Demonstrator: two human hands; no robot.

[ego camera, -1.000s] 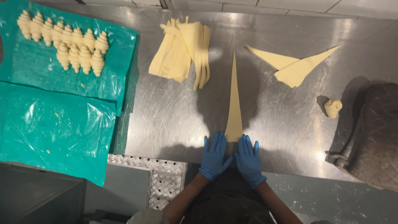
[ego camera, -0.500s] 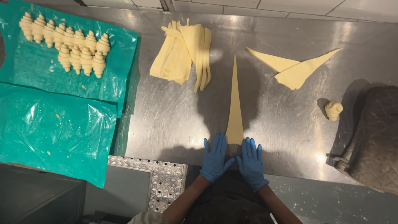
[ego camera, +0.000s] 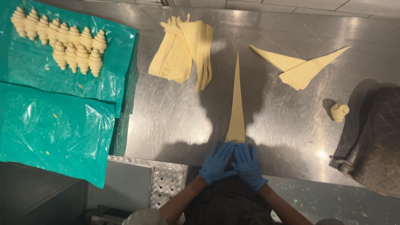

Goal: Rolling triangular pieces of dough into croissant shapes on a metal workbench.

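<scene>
A long, thin triangle of pale dough (ego camera: 236,104) lies on the steel table (ego camera: 166,116), its tip pointing away from me. My left hand (ego camera: 216,163) and my right hand (ego camera: 248,165), both in blue gloves, lie flat side by side over the wide near end of the triangle. The fingers of each hand are spread and press on the dough's base, which is hidden under them.
A stack of dough triangles (ego camera: 183,52) sits at the back centre, two more triangles (ego camera: 298,66) at the back right. Several rolled croissants (ego camera: 62,39) line a green plastic sheet (ego camera: 54,125) at left. A small dough roll (ego camera: 339,111) and a dark cloth (ego camera: 375,141) lie at right.
Both hands have slid a little toward me along the table edge, and the near end of the dough triangle is now covered by them.
</scene>
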